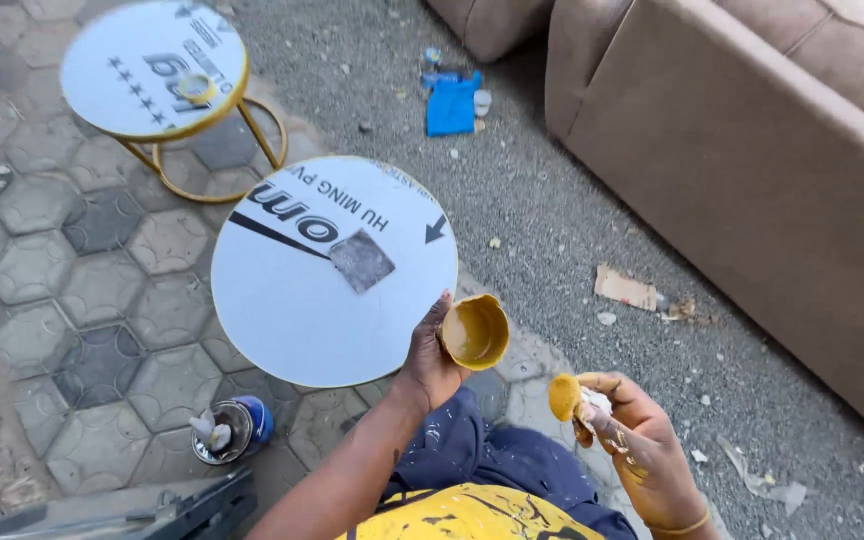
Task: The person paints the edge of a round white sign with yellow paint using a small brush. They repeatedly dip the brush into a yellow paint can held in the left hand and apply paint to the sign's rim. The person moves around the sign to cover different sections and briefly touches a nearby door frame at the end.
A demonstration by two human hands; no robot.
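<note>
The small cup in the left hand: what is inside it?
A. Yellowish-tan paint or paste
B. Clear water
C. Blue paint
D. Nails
A: the small cup, held by the left hand beside the round white tabletop, is coated inside with a yellowish-tan substance, the same colour as the sponge in the right hand.

The big round table (334, 270) stands left of the sofa (752, 170). A small table (152, 65) is far left. A can (227, 430) sits near left.
</note>
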